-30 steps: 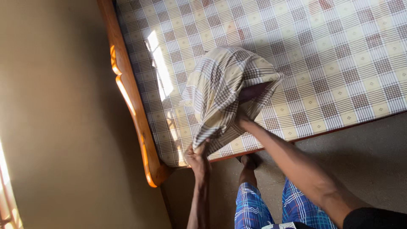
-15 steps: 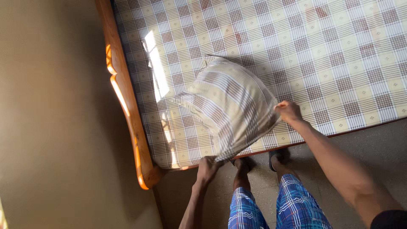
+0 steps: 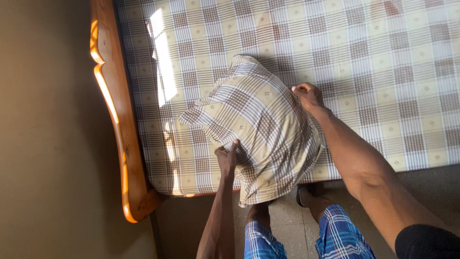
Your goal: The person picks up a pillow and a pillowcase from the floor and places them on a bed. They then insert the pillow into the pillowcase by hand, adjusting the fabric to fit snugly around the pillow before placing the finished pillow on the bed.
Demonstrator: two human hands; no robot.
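Both hands, left (image 3: 226, 158) and right (image 3: 308, 94), grip checked pillow (image 3: 258, 120) over matching mattress (image 3: 383, 72); wooden headboard (image 3: 115, 110), tan wall (image 3: 43, 144)

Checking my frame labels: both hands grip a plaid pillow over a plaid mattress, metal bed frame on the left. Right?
Not quite. The head view shows the bed frame on the left is wooden, orange-brown and glossy, not metal. The rest holds: the left hand and right hand both grip the plaid pillow over the plaid mattress.

right: open mattress (image 3: 383, 57) | left: wooden headboard (image 3: 115, 120) blocks
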